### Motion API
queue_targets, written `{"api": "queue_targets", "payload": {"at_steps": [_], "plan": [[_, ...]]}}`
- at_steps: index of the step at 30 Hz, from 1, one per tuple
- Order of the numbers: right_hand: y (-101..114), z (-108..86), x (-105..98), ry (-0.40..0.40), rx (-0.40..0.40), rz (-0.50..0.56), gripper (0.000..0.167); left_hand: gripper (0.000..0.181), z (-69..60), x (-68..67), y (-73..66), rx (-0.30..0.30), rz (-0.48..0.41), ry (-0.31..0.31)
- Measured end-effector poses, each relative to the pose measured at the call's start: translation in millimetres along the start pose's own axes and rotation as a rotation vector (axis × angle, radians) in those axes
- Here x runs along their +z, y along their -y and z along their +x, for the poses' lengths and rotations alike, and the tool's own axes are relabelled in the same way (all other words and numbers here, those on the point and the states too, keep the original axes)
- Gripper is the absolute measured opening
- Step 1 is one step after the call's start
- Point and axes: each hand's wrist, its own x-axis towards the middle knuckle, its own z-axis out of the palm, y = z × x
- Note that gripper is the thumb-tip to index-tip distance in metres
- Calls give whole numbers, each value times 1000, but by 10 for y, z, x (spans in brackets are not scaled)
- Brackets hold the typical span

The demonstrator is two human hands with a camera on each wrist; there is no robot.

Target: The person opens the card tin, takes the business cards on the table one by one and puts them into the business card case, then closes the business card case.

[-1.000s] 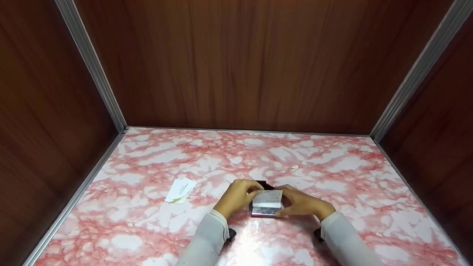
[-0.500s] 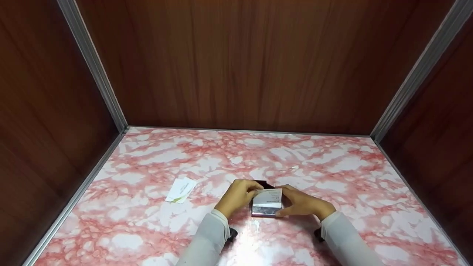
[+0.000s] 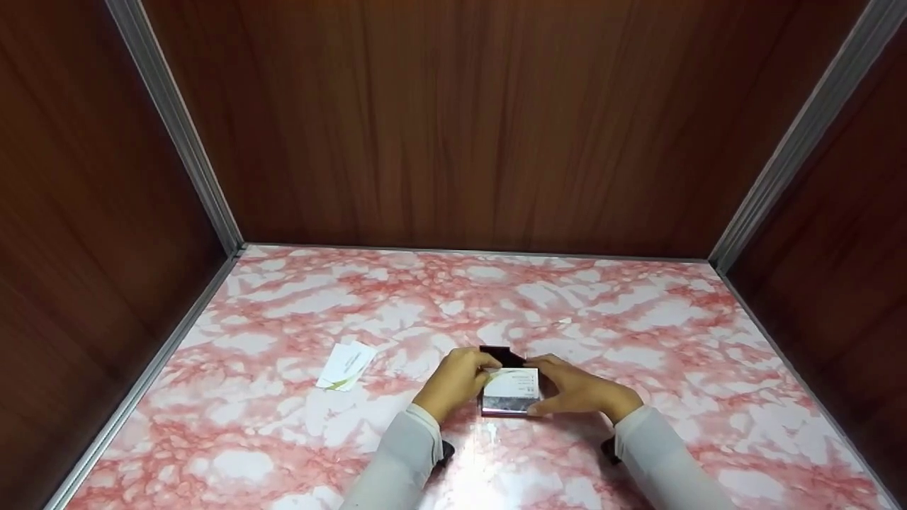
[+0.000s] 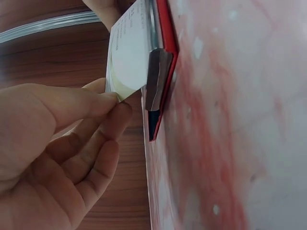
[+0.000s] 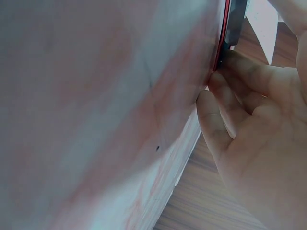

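A white printed card (image 3: 511, 382) with a green curve lies tilted over an opened card case (image 3: 509, 406), metallic inside with a dark lid behind. My left hand (image 3: 457, 379) pinches the card's left corner between thumb and forefinger; the left wrist view shows the pinch on the card (image 4: 129, 52) above the red-edged case (image 4: 165, 62), the left hand's (image 4: 62, 143) other fingers curled. My right hand (image 3: 577, 388) grips the case's right side, thumb at the front corner. In the right wrist view, the right hand's (image 5: 259, 110) fingertips touch the case's red edge (image 5: 221, 43).
Two or more overlapping white cards (image 3: 347, 365) lie on the pink-and-white marbled table (image 3: 283, 425), left of my hands. Dark wood panels (image 3: 468, 127) with grey metal frame strips stand at the back and both sides.
The front edge of the pinched card dipped and rose slightly, and its face now shows more of the green curve. My left hand shifted a little; the right hand and case stayed put.
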Motion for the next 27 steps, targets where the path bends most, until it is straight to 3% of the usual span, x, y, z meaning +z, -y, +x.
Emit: {"api": "queue_targets", "payload": {"at_steps": [11, 21, 27], "plan": [[4, -7, -10, 18, 9, 5, 89, 24, -27, 4, -22, 30, 23, 137], [-4, -1, -14, 23, 1, -24, 88, 18, -45, 11, -38, 24, 66, 167], [-4, -3, -12, 17, -4, -10, 88, 18, -60, 5, -38, 51, 99, 184]]}}
